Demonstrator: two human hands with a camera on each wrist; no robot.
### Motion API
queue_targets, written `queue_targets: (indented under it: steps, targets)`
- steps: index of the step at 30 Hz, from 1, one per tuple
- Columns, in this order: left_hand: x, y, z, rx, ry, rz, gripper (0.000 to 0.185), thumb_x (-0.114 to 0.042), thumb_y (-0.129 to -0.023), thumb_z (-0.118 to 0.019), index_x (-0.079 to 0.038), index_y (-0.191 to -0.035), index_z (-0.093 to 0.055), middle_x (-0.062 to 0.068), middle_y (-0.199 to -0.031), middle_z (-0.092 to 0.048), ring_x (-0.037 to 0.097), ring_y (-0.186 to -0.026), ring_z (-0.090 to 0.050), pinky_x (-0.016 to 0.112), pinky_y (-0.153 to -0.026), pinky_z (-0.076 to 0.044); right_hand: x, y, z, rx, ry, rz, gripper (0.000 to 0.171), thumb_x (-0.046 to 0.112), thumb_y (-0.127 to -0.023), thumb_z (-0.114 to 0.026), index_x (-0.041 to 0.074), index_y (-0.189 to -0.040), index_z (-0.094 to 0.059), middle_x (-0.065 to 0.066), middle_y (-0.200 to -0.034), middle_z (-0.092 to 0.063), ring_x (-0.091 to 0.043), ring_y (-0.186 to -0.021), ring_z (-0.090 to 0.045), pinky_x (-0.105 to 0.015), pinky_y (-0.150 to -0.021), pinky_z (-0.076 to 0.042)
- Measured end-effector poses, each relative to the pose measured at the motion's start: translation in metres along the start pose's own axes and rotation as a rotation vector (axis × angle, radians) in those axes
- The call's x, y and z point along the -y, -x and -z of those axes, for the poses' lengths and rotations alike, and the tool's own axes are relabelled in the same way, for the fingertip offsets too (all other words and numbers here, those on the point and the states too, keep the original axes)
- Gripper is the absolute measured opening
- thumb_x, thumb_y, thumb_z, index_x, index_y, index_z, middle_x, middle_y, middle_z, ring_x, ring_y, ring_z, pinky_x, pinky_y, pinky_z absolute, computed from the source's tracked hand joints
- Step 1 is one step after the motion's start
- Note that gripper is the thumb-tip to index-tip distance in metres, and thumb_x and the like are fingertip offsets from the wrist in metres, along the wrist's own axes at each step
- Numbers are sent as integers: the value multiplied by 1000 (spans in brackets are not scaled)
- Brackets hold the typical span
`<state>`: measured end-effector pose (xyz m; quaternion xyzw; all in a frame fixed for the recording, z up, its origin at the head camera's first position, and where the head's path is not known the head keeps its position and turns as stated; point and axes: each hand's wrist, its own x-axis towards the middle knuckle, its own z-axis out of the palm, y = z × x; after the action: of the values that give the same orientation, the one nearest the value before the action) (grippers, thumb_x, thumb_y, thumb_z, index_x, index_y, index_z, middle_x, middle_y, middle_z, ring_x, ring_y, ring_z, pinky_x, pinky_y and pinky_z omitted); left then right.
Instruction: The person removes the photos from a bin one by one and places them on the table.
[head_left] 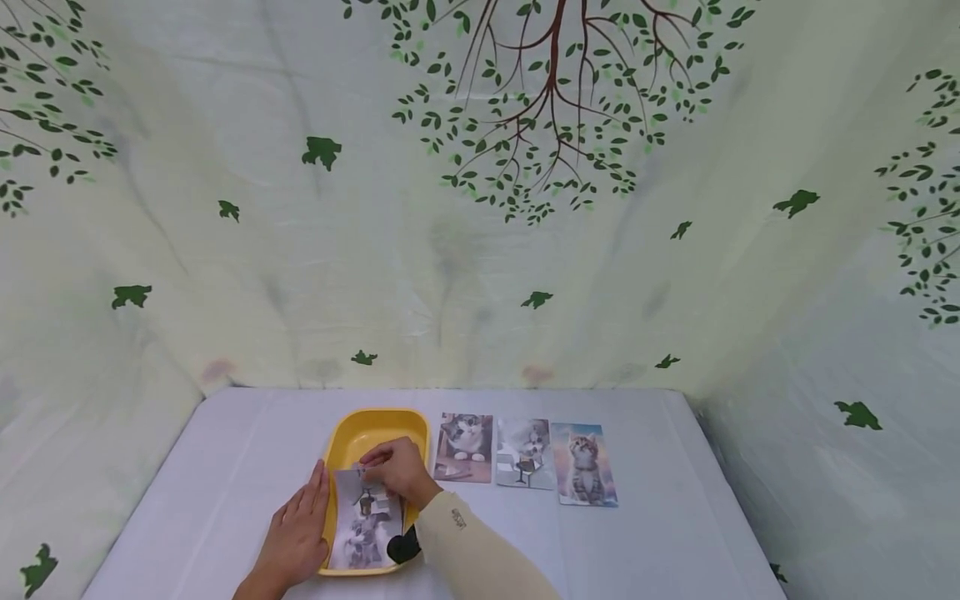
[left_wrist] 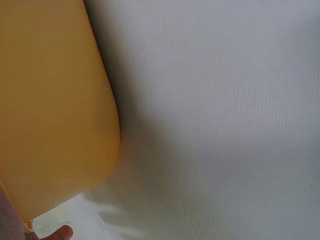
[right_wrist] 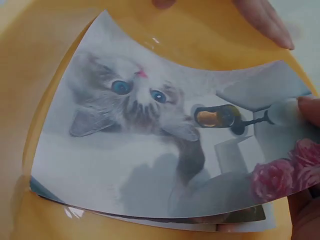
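A yellow tray (head_left: 347,437) sits on the white table, and a kitten photo (head_left: 365,523) lies bent inside it. My right hand (head_left: 378,473) pinches the far end of that photo; one of its fingertips (right_wrist: 310,106) presses on the print's edge. In the right wrist view the kitten photo (right_wrist: 150,130) curves over the tray (right_wrist: 30,60), with the edges of other prints showing underneath. My left hand (head_left: 300,525) lies flat with straight fingers against the tray's left rim. The left wrist view shows only the tray's outer wall (left_wrist: 50,100) and a fingertip (left_wrist: 59,232).
Three kitten photos lie in a row right of the tray: one (head_left: 465,447), a second (head_left: 525,454) and a third (head_left: 585,464). The table (head_left: 660,517) is covered in white cloth. A pale curtain with a tree and leaf print (head_left: 525,125) encloses it behind and at both sides.
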<state>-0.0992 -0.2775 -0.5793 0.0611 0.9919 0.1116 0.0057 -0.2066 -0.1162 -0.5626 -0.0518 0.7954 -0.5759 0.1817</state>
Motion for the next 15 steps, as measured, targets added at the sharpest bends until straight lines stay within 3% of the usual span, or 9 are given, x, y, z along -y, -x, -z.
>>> queue_targets:
  steps: [3, 7, 11, 15]
  targets:
    - [0, 0, -1, 16, 4, 5, 87, -5, -72, -55, 10, -148, -16, 17, -160, -5, 48, -130, -34, 68, -96, -32, 0, 1, -1, 3, 40, -54, 7, 9, -77, -79, 15, -78, -78, 8, -65, -64, -13, -39, -38, -22, -38, -35]
    - [1, -1, -2, 14, 9, -1, 88, -5, -72, -56, 9, -149, -15, 16, -161, -4, 48, -129, -34, 68, -95, -32, -3, 2, -2, 6, 82, -52, 6, 12, -80, -76, 17, -81, -78, 9, -71, -63, -13, -48, -46, -24, -44, -39]
    - [2, 0, -3, -12, 2, -13, 87, -5, -72, -56, 9, -149, -16, 16, -161, -5, 48, -128, -36, 67, -94, -34, -7, 3, -1, 6, 87, 53, 6, 13, -83, -73, 16, -83, -78, 11, -76, -64, -8, -62, -54, -23, -57, -48]
    - [2, 0, -3, -24, -3, -15, 87, -6, -74, -56, 9, -149, -14, 18, -160, -7, 48, -128, -36, 67, -94, -34, -8, 3, 5, -25, 16, 166, 7, 13, -85, -70, 14, -85, -77, 11, -81, -67, -3, -75, -57, -21, -73, -50]
